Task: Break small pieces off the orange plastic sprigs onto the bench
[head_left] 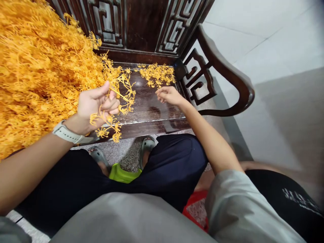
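Yellow sprig (pixel 118 93) was pinched in left hand (pixel 97 101), fingers curled; right hand (pixel 170 96) was near small yellow pile (pixel 158 73), fingertips nearly together, any hold unclear.

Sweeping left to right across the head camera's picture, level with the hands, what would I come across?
Big orange heap → left hand, gripping an orange sprig → right hand → bench's curved armrest.

Soft light is brightening my left hand (pixel 96 101), the glossy dark-brown wooden bench seat (pixel 149 105) is catching glare, grey shadow (pixel 288 104) is dimming white tiling (pixel 243 40), white lettering (pixel 300 201) on black cloth (pixel 270 192) is blurring.
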`<state>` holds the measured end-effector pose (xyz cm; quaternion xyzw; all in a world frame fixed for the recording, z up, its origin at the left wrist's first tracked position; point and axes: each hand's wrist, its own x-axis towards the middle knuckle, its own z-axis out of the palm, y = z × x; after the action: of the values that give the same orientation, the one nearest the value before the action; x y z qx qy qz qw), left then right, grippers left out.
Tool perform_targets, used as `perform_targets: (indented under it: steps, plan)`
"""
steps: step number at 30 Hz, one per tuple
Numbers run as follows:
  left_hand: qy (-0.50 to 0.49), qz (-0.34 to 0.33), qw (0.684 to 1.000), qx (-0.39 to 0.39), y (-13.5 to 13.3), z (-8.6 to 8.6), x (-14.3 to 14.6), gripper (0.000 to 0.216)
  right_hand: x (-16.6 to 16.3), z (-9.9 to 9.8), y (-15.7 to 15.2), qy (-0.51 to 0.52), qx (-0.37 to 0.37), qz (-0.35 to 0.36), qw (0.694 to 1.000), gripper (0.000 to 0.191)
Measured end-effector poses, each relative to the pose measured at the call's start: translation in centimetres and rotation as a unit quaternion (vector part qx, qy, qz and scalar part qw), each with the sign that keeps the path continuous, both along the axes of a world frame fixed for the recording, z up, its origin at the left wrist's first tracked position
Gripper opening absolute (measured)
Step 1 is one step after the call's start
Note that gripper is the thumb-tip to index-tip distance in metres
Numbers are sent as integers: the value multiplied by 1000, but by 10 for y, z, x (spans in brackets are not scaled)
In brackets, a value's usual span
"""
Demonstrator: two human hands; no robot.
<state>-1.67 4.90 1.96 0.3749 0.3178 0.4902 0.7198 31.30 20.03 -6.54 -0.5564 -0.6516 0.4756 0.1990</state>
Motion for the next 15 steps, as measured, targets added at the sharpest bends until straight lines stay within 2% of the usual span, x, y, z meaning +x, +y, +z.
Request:
perform_targets:
  steps: [3, 6, 8, 12, 15]
  plan:
    - [-2, 14, 999, -33, 1, 0, -1, 61, -2, -6, -1, -155, 45, 133, 978, 7]
    - [1, 22, 998, -53, 0, 3, -1, 69, 1, -20, 2, -325, 92, 199, 920, 11]
    - [-5, 17, 998, -58, 0, 5, -1, 70, 3, -29, 5, -385, 121, 176, 898, 14]
    - [-16, 12, 999, -50, -1, 6, -3, 67, 8, -43, 12, -384, 179, 91, 901, 42]
    - [-22, 12, 999, -37, 0, 4, -5, 66, 11, -47, 15, -367, 181, 123, 904, 41]
